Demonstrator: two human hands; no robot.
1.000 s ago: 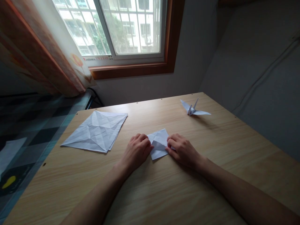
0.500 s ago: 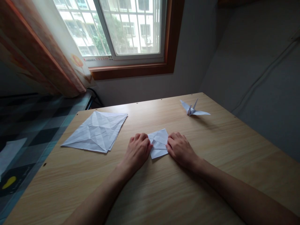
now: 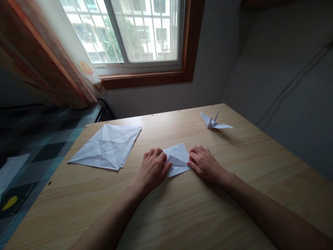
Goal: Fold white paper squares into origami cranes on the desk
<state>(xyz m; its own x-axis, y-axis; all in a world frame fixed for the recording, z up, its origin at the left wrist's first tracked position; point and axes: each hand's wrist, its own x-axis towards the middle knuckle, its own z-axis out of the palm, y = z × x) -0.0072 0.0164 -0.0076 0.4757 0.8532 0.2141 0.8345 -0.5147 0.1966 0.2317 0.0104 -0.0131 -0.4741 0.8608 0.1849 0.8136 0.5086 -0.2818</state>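
Note:
A small folded white paper [image 3: 177, 159] lies on the wooden table [image 3: 182, 208] between my hands. My left hand [image 3: 153, 167] is curled, its fingertips pressing the paper's left edge. On the other side my right hand [image 3: 205, 163] has its fingers bent and pinched on the right corner of the same paper. A finished white paper crane [image 3: 213, 121] stands on the table at the far right, apart from both hands.
A stack of creased white square sheets [image 3: 106, 146] lies at the table's left. Behind the table are a window [image 3: 135, 31], a curtain [image 3: 49, 55] and a grey wall. A checkered surface [image 3: 31, 146] sits beyond the left edge.
My right hand has slid slightly right along the folded paper, and the paper's right corner now lies flatter and wider. My left hand has barely moved.

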